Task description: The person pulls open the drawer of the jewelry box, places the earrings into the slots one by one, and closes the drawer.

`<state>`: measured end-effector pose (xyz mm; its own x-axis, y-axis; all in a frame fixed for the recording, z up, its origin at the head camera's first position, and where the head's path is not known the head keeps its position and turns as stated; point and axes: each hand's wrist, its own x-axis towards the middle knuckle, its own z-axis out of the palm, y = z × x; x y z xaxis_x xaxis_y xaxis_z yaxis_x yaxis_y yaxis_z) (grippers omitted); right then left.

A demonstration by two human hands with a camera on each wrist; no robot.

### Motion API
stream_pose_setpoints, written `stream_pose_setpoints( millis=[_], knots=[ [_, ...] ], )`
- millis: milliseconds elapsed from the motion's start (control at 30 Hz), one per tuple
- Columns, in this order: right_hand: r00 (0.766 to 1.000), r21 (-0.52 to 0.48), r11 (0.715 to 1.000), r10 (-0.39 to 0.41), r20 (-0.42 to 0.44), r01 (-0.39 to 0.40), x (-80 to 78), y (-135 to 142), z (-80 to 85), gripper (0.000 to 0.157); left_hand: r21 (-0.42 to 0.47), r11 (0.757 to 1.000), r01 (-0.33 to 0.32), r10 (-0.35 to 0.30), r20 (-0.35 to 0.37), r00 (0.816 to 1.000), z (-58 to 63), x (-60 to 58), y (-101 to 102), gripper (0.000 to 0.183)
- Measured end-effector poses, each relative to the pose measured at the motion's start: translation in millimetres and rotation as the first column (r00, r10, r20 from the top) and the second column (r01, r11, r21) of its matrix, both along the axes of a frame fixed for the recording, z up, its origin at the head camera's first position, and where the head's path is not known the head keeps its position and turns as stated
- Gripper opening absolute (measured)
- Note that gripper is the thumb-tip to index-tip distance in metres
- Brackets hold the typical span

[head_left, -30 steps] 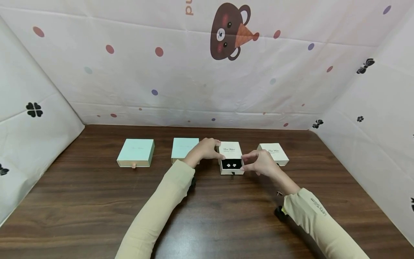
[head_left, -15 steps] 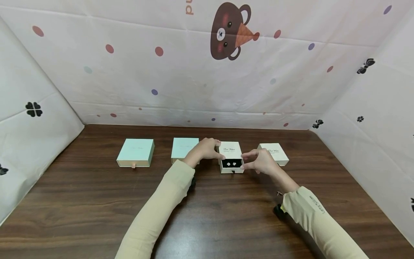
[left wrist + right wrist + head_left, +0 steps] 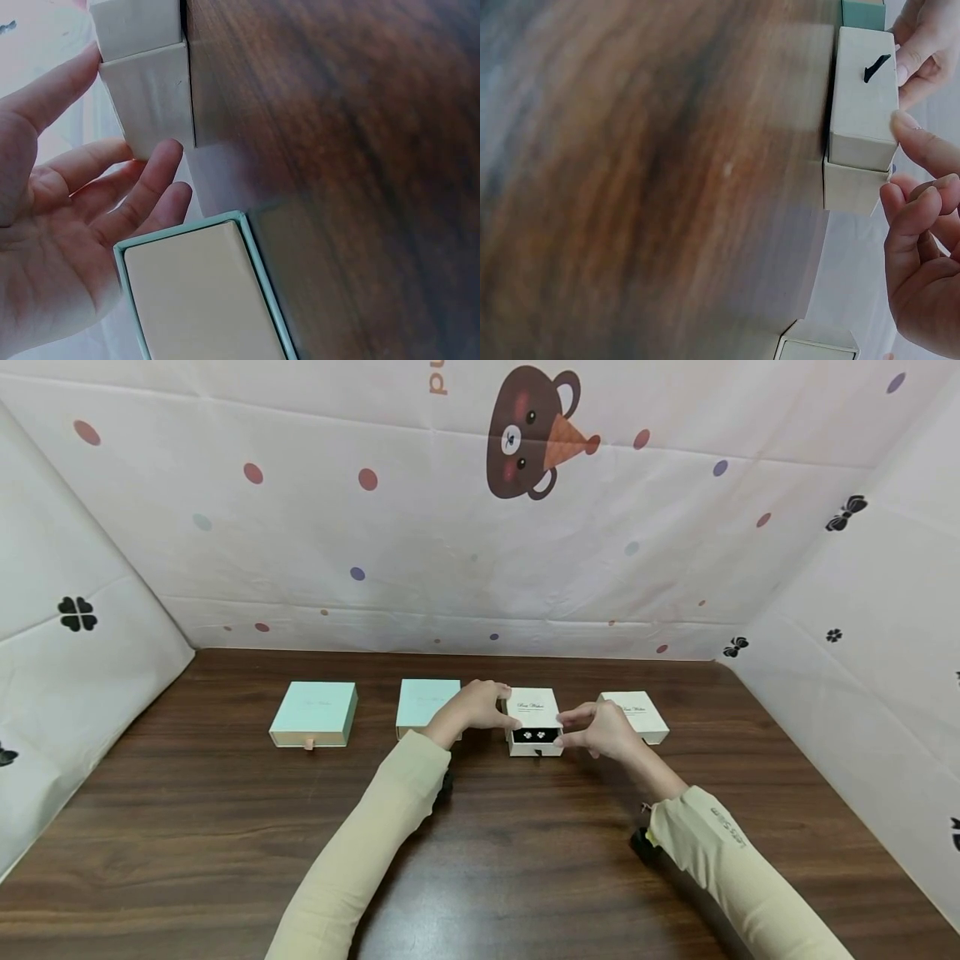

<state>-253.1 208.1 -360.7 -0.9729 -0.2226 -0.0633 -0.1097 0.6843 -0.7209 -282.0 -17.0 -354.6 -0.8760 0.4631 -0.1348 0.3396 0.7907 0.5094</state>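
Observation:
In the head view a white jewelry box point(image 3: 533, 706) with black lettering lies on the table, its drawer point(image 3: 536, 750) partly out toward me. A pair of flower-shaped earrings point(image 3: 541, 736) shows on black padding inside. My left hand point(image 3: 477, 705) holds the box's outer sleeve at its left side, thumb near the seam in the left wrist view. My right hand point(image 3: 603, 731) is at the right side, thumb at the drawer's front corner and fingertips at the sleeve. A black ribbon tab point(image 3: 876, 69) sticks out of the drawer front.
Two mint-green boxes stand to the left: one mint box point(image 3: 315, 706) farther out, another mint box point(image 3: 423, 697) partly behind my left hand. A second white box point(image 3: 637, 714) is behind my right hand. The brown wood table point(image 3: 525, 860) ends at a printed cloth backdrop point(image 3: 420, 527).
The drawer has slid further into the sleeve, so less black padding shows. My right hand has moved slightly back with it. The left hand holds its place.

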Motion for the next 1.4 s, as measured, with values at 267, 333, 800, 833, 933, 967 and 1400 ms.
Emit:
stream_pose_setpoints(
  millis=[267, 333, 800, 833, 933, 967, 1400],
  knots=[
    [1.0, 0.022, 1.0, 0.015, -0.028, -0.014, -2.1, -0.5, -0.1, 0.041, 0.017, 1.0, 0.005, -0.005, 0.009, 1.0, -0.1, -1.5, -0.9, 0.066],
    [0.999, 0.027, 0.999, 0.022, -0.039, -0.021, -2.6, -0.7, -0.1, 0.04, 0.019, 1.0, 0.007, -0.007, 0.013, 1.0, -0.2, -2.0, -1.1, 0.066],
    [0.992, 0.072, 0.996, 0.058, -0.11, -0.051, -6.5, -3.8, 1.5, 0.031, 0.01, 1.0, 0.025, -0.025, 0.014, 1.0, 0.3, -3.4, -2.3, 0.071],
    [0.992, 0.069, 0.996, 0.058, -0.109, -0.05, -6.7, -3.9, 1.5, 0.031, 0.009, 1.0, 0.026, -0.026, 0.011, 1.0, 0.4, -3.3, -2.1, 0.073],
    [0.993, 0.059, 0.997, 0.051, -0.105, -0.045, -7.3, -4.0, 1.1, 0.03, 0.01, 1.0, 0.02, -0.02, 0.009, 1.0, 0.9, -2.7, -1.5, 0.076],
    [0.993, 0.054, 0.998, 0.048, -0.104, -0.043, -7.6, -4.2, 0.8, 0.03, 0.008, 1.0, 0.019, -0.019, 0.007, 1.0, 0.9, -2.6, -1.2, 0.076],
    [0.995, 0.037, 0.999, 0.033, -0.092, -0.029, -7.4, -5.3, -0.4, 0.027, 0.012, 1.0, 0.0, 0.0, -0.005, 1.0, -1.0, -2.0, 0.3, 0.074]
  ],
)
